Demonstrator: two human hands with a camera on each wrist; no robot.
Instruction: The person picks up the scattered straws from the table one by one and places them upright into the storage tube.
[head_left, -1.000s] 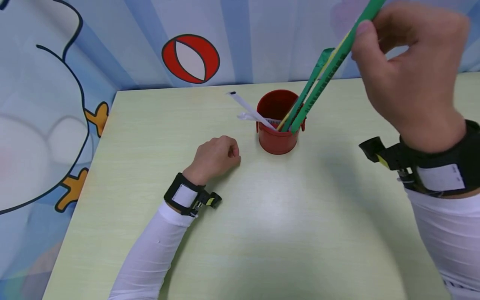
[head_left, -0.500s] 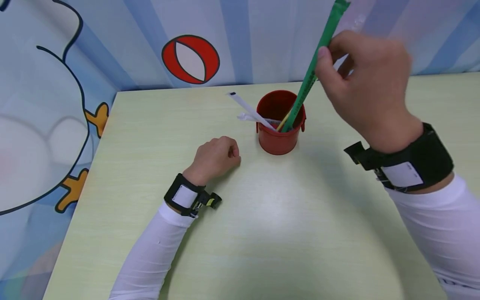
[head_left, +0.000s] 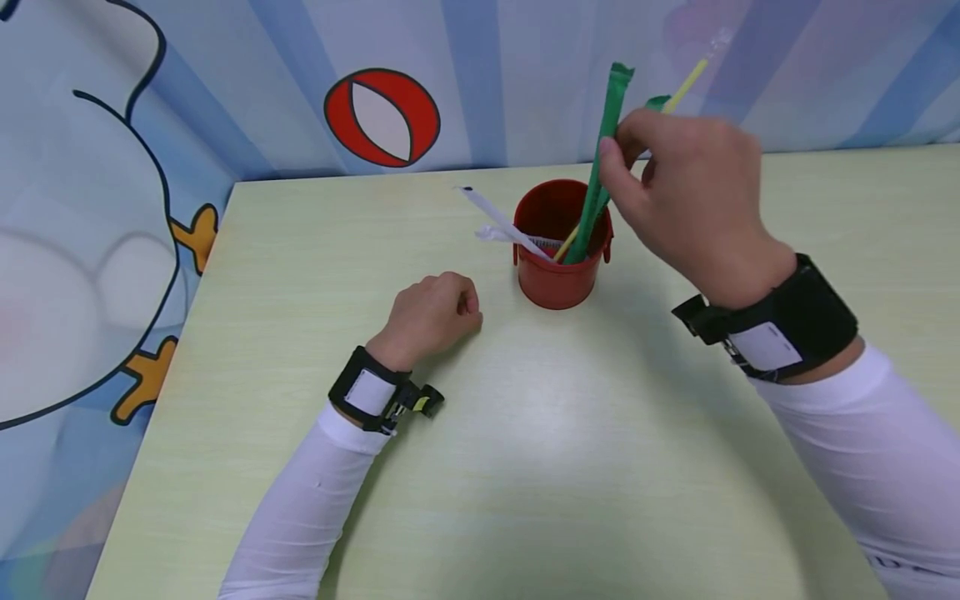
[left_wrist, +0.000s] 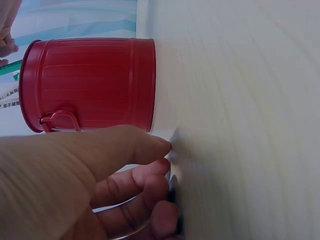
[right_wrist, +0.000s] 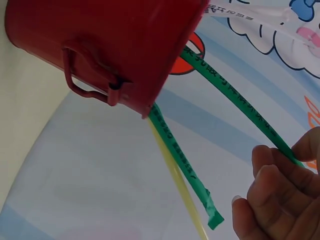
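A small red bucket [head_left: 557,287] stands upright on the table, with several straws leaning in it. In the head view my right hand [head_left: 693,196] is to the bucket's upper right. Thumb and fingertips pinch a green paper-wrapped straw [right_wrist: 235,97], whose lower end is inside the bucket. Another green wrapped straw [right_wrist: 176,150] and a bare yellow straw [right_wrist: 176,175] lean out of the same side, partly behind the hand in the head view. White-wrapped straws [head_left: 491,212] lean left over the rim. My left hand [head_left: 431,312] rests on the table near the bucket, fingers loosely curled, holding nothing.
The pale wooden table [head_left: 525,467] ends at a blue striped backdrop [head_left: 540,83] with cartoon prints, just behind the bucket. A small handle [right_wrist: 87,75] sticks out from the bucket's side.
My right hand has moved left and down towards the bucket, bringing the green straw lower and more upright, its lower end deeper inside. My left hand and the bucket have stayed put.
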